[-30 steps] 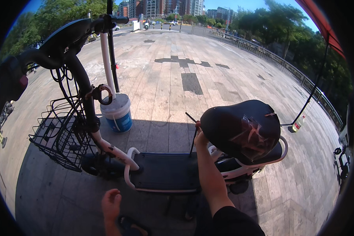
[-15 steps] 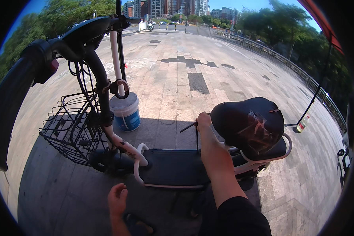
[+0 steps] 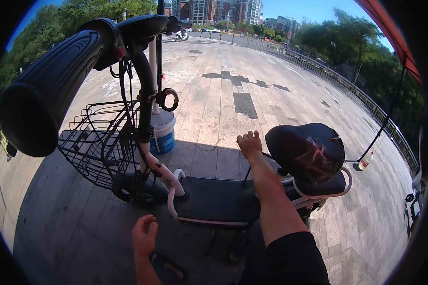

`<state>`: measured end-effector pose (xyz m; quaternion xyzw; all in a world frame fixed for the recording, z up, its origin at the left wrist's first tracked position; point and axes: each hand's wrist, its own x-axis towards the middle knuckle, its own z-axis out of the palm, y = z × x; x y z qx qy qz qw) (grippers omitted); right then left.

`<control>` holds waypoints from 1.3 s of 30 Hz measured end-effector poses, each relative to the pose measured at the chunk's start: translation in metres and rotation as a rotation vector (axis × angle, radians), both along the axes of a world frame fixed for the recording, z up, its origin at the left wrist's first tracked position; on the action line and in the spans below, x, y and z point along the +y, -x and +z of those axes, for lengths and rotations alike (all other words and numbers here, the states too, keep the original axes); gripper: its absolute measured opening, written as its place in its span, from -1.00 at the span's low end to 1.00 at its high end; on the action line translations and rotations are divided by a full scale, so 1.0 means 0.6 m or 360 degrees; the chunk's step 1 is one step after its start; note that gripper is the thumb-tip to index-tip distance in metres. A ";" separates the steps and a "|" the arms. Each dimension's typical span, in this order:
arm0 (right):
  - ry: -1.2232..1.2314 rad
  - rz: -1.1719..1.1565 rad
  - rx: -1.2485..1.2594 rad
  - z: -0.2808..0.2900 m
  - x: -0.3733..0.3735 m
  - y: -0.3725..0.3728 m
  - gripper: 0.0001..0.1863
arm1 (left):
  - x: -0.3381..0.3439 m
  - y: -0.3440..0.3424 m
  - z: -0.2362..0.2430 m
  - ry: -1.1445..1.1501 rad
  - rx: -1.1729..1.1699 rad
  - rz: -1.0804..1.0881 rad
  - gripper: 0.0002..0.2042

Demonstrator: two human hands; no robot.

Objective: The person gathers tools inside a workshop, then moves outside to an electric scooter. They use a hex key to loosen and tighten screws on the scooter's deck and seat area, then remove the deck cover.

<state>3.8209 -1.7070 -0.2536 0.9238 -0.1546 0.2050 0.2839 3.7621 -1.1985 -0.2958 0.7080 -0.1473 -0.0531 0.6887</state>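
Beside the scooter [image 3: 223, 199], right hand [image 3: 249, 143] is fisted around a thin dark rod [image 3: 246, 173] just left of the seat [image 3: 305, 151], knuckles up. Left hand [image 3: 144, 233] hangs low near the footboard [image 3: 218, 202], fingers loosely curled, gripping nothing. Risks, my read: scooter could tip toward the person if the rod is pulled sideways; rod end could scrape the seat cover; the near handlebar grip [image 3: 47, 90] sits close to the head. Count: one scooter, one seat, one wire basket [image 3: 97, 142], one white-and-blue bucket [image 3: 162, 133], one bottle [image 3: 364, 162] on the paving.
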 end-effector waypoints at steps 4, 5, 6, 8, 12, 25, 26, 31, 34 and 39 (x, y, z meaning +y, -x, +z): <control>0.0038 0.0311 -0.0020 -0.001 0.004 0.017 -0.85 | -0.004 -0.001 -0.001 -0.0011 0.0016 0.0005 -0.73; 0.0007 0.0452 -0.0062 -0.002 0.007 0.021 -0.86 | -0.005 -0.002 -0.001 -0.0018 0.0013 0.0009 -0.73; -0.0022 0.0593 -0.0107 -0.006 0.012 0.024 -0.87 | -0.007 -0.002 -0.002 -0.0044 -0.0002 0.0010 -0.73; -0.0121 0.0724 -0.0373 -0.018 0.025 0.032 -0.86 | -0.011 -0.004 -0.004 -0.0095 -0.0069 0.0022 -0.73; -0.0535 0.0622 -0.1288 -0.059 0.046 0.053 -0.84 | -0.017 -0.010 -0.012 -0.0001 0.0007 0.0029 -0.74; -0.0906 0.0364 -0.1722 -0.193 -0.043 0.102 -0.66 | -0.035 -0.013 -0.032 -0.0240 -0.0023 0.0004 -0.74; -0.0921 0.0381 -0.1727 -0.194 -0.042 0.105 -0.66 | -0.039 -0.015 -0.034 -0.0227 -0.0029 -0.0017 -0.74; -0.1108 0.0559 -0.1651 -0.158 -0.003 0.124 -0.73 | -0.054 -0.018 -0.041 -0.0285 -0.0022 0.0015 -0.75; -0.0930 0.0919 -0.1439 -0.124 0.031 0.119 -0.95 | -0.061 -0.018 -0.046 -0.0277 -0.0037 0.0002 -0.75; -0.0960 0.1043 -0.1322 -0.083 0.060 0.069 -0.96 | -0.063 -0.018 -0.051 -0.0347 -0.0029 -0.0002 -0.75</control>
